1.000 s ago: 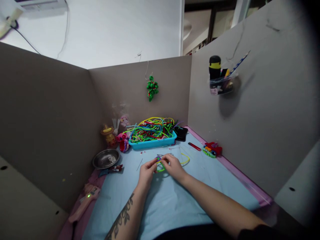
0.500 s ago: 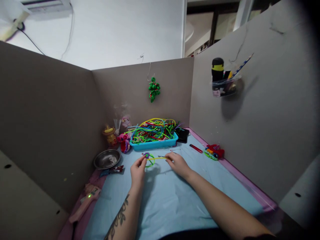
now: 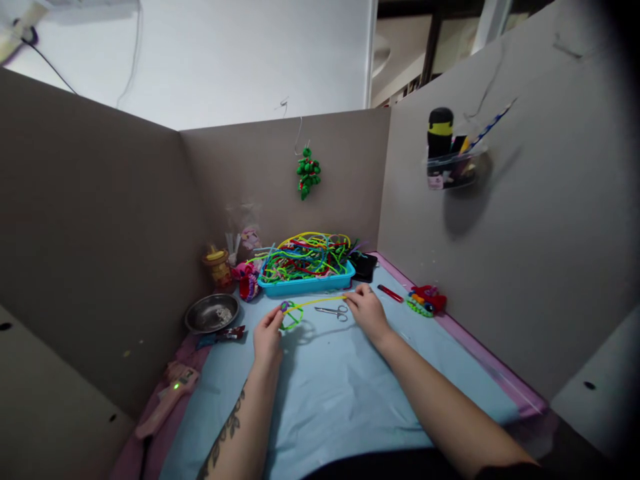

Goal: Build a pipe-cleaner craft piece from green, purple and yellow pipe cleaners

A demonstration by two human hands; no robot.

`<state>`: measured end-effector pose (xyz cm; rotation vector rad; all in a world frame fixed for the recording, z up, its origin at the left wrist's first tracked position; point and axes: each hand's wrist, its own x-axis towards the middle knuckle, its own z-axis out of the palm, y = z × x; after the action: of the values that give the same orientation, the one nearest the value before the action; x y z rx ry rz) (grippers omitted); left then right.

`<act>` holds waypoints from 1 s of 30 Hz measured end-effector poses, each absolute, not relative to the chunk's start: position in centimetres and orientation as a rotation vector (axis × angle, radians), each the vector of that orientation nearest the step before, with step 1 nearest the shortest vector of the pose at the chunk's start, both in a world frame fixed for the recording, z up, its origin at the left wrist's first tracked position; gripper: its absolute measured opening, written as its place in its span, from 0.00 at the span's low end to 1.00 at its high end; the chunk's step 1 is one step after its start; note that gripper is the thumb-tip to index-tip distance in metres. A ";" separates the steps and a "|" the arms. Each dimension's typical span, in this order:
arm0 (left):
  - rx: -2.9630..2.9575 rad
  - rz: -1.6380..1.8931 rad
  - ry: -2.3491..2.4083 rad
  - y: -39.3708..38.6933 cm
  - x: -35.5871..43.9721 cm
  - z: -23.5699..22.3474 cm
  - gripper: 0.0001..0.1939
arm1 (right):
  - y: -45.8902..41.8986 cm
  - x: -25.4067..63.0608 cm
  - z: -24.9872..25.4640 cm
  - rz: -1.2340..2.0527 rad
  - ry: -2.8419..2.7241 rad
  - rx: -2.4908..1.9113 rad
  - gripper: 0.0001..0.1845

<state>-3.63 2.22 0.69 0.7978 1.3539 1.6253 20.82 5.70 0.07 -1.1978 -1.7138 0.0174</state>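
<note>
Between my two hands a yellow pipe cleaner [image 3: 320, 301] stretches in a slight arc above the table. My left hand [image 3: 268, 333] pinches its left end, together with a green pipe-cleaner ring [image 3: 301, 315] that has crossing spokes and a small purple piece at its top left. My right hand [image 3: 369, 312] pinches the other end between thumb and fingertips. Under the yellow strand, close to my right hand, a pair of small metal scissors [image 3: 330, 311] lies on the light blue table cover [image 3: 340, 393].
Behind my hands stands a blue tray [image 3: 305, 288] heaped with coloured pipe cleaners. To the left are a metal bowl [image 3: 197, 325] and a pink glue gun [image 3: 167, 400] with a green light. A red cutter [image 3: 390, 293] and a red pipe-cleaner figure [image 3: 427, 300] lie right. Grey panels enclose three sides.
My hands have moved apart, the right one up and right, the left one slightly left. More of the yellow pipe cleaner shows between them, and the scissors are now uncovered.
</note>
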 end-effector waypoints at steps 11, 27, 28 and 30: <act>0.999 1.424 1.260 1.2 -1.7 0.9 0.15 | 4.2 18.6 0.8 0.714 -1.404 -0.836 0.12; 0.963 1.346 1.166 1.5 -1.1 -0.7 0.22 | 2.0 16.7 0.3 0.287 -1.695 -0.817 0.13; 0.965 1.343 1.157 1.5 -1.1 -0.8 0.22 | 1.9 16.6 0.4 0.309 -1.714 -0.801 0.13; 0.967 1.343 1.132 1.6 -1.1 -0.8 0.22 | 1.7 16.3 0.4 0.381 -1.744 -0.768 0.12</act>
<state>-1.10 1.57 -0.81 0.9672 1.1321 1.3435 16.33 1.73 0.38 -0.7684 -1.7444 0.3812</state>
